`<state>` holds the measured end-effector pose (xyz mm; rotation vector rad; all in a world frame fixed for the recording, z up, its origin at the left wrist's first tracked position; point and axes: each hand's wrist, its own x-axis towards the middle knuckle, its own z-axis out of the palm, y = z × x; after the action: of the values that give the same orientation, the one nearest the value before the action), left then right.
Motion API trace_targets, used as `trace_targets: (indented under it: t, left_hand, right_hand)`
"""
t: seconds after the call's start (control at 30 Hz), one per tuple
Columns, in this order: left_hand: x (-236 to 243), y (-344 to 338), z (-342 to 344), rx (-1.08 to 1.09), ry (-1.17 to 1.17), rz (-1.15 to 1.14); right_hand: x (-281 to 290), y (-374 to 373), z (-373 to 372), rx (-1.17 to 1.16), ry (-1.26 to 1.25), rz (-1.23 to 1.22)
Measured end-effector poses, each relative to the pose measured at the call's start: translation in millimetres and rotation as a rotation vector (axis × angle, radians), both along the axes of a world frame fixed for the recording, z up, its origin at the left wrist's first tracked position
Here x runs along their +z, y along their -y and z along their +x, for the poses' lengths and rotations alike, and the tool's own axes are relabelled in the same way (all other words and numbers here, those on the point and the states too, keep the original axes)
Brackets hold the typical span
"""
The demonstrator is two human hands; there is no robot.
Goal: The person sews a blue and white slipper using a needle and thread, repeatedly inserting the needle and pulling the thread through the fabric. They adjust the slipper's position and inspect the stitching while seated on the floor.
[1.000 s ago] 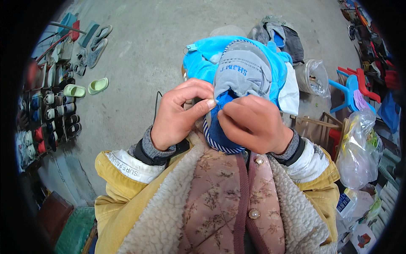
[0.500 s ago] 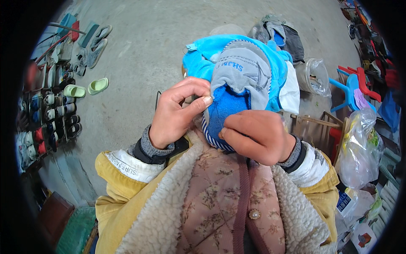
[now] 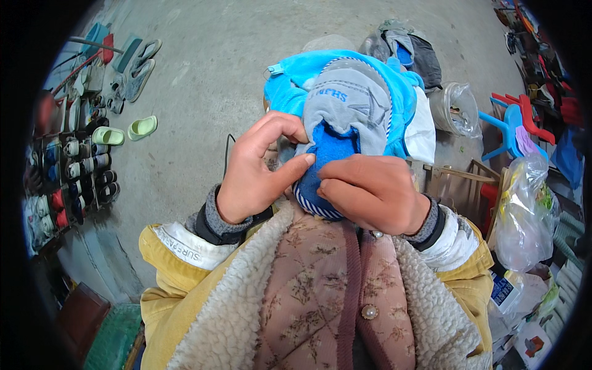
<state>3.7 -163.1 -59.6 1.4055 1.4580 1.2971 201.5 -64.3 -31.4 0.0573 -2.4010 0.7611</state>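
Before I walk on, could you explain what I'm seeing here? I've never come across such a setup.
There's no robot: these are a person's bare hands, seen from the left of two wide fisheye cameras worn on their head, looking down. That's why edges bend.

The left hand grips the left edge of a gray slipper. The right hand has its fingers bunched over the blue lining; whether they hold anything small, I can't tell. Bright blue fabric shows behind the slipper.

On the floor are light green sandals to the left and a blue stool to the right.
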Motion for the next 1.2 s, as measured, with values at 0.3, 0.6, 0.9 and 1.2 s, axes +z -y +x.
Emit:
trace_targets:
  t: [0.3,0.6,0.9,1.2]
  left_hand:
    - [-5.7,-4.7,4.2,0.077,-0.14,0.063]
    - [-6.0,-3.6,5.6,0.094,-0.088,0.036]
    - [0.7,-3.0,11.5,0.137,-0.21,-0.012]
    - [3.2,1.3,7.5,0.119,-0.188,-0.036]
  right_hand:
    - [2.5,3.9,-2.9,0.069,0.065,0.003]
    - [6.0,-0.7,-1.3,0.018,0.063,-0.007]
    - [11.9,-16.2,-10.2,-0.495,0.38,0.127]
    - [15.4,-24.4,13.3,-0.619,0.143,0.084]
